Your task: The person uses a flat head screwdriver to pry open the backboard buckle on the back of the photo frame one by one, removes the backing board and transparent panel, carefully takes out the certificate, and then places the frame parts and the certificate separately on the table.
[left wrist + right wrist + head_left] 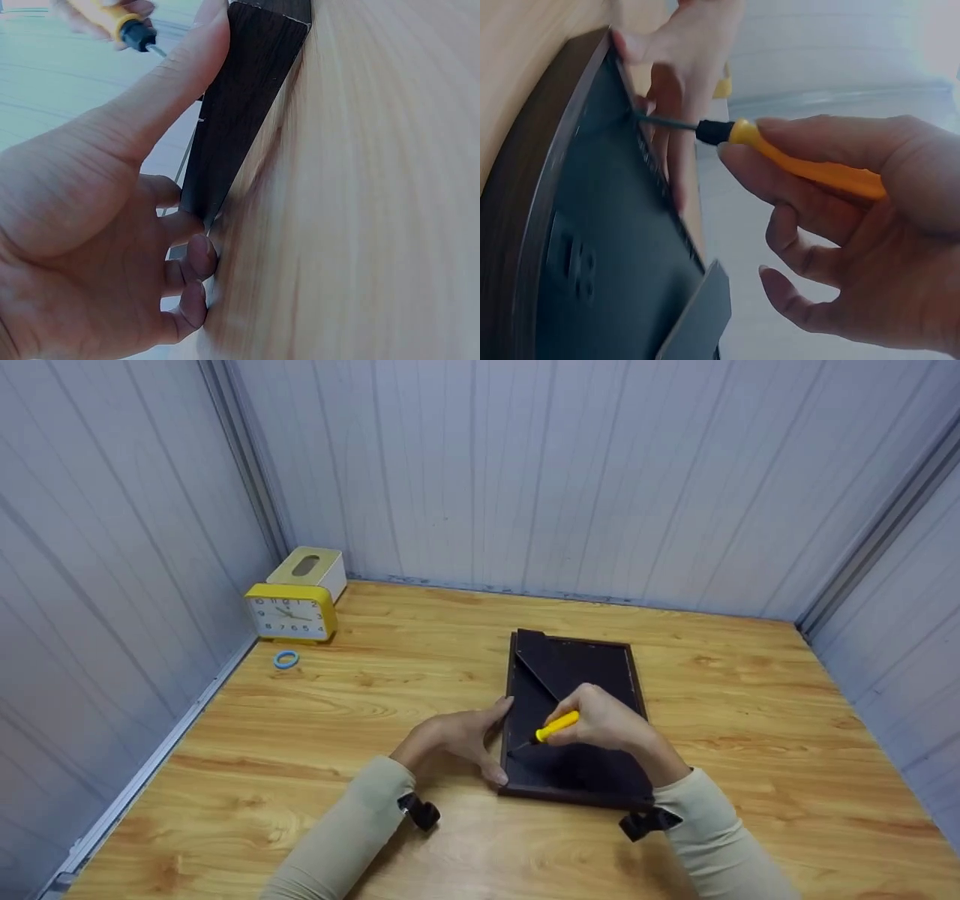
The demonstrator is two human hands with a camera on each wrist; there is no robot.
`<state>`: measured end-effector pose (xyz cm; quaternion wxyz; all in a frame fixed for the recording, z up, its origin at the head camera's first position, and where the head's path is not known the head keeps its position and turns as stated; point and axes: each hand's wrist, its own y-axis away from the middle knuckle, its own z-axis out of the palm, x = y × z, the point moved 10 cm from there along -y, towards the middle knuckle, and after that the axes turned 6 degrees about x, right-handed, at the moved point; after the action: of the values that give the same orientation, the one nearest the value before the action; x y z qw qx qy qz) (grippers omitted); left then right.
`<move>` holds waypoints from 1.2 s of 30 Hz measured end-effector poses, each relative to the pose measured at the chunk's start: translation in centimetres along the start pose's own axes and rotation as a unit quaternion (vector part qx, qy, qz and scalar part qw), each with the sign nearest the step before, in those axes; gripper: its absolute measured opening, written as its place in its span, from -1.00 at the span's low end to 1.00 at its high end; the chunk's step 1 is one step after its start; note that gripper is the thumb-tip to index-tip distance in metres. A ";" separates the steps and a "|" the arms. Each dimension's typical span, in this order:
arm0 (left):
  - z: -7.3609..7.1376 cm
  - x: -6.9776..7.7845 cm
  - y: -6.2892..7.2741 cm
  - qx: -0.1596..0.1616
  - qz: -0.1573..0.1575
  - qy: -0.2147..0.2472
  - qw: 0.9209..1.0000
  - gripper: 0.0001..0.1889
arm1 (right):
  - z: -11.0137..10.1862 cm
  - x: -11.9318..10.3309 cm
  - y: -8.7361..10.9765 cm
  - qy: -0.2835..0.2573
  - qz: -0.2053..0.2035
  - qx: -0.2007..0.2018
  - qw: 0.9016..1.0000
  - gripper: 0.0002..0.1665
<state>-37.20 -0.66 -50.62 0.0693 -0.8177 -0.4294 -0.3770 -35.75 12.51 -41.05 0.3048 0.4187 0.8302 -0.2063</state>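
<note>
A dark picture frame [577, 769] lies back up on the wooden table, its hinged stand [534, 656] at the far left part of the backing. My right hand [604, 720] pinches the yellow handle of a screwdriver [810, 169] between thumb and fingers. The screwdriver's thin metal shaft slants down to the frame's inner left edge, near the close corner. With thumb and fingers spread apart, my left hand [469, 735] touches the frame's outer left side. Its thumb rests by the near left corner in the left wrist view.
At the back left stand a yellow alarm clock [292, 613] and a tissue box [311, 566]. A blue ring [286, 659] lies in front of the clock. Pale panel walls [510, 472] enclose the table [750, 720] at the back and both sides.
</note>
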 end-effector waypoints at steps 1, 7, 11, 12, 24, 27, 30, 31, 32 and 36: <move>0.0 0.0 0.0 0.001 -0.001 0.003 1.000 0.43 | -0.2 0.6 0.0 -0.001 0.001 0.001 1.000 -0.81; 0.4 -0.1 0.1 -0.004 0.005 0.011 1.000 0.43 | -2.9 5.3 -1.2 -0.071 0.029 0.074 0.994 -0.71; 0.4 -0.1 0.1 -0.003 0.007 0.014 1.000 0.42 | -4.1 7.8 -2.9 -0.106 0.044 0.132 0.985 -0.64; 0.3 -0.1 0.1 -0.003 0.006 0.016 1.000 0.42 | -4.2 8.2 -3.4 -0.105 0.045 0.140 0.983 -0.63; -0.2 0.2 -0.1 0.016 0.015 0.014 1.000 0.36 | -4.4 11.3 -6.4 -0.064 0.094 0.143 0.983 -0.56; -1.0 0.1 -0.2 0.054 0.016 0.015 0.998 0.22 | -4.6 12.1 -6.3 -0.079 0.110 0.143 0.980 -0.56; -1.8 -0.1 -0.3 0.097 0.020 0.018 0.995 0.08 | -4.4 12.6 -6.3 -0.110 0.113 0.135 0.978 -0.56; -2.0 -0.1 -0.3 0.106 0.025 0.018 0.994 0.05 | -4.3 12.6 -6.3 -0.122 0.114 0.131 0.977 -0.57; -2.1 0.0 -0.3 0.110 0.030 0.017 0.993 0.05 | -4.2 12.7 -6.3 -0.134 0.116 0.128 0.976 -0.57; -2.0 -0.1 -0.2 0.087 0.044 0.014 0.995 0.13 | -3.9 12.5 -6.8 -0.153 0.113 0.119 0.974 -0.60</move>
<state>-38.52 -1.52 -49.32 0.1627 -0.8213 -0.4231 -0.3465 -48.42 18.12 -46.14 0.3978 0.5062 0.6905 -0.3297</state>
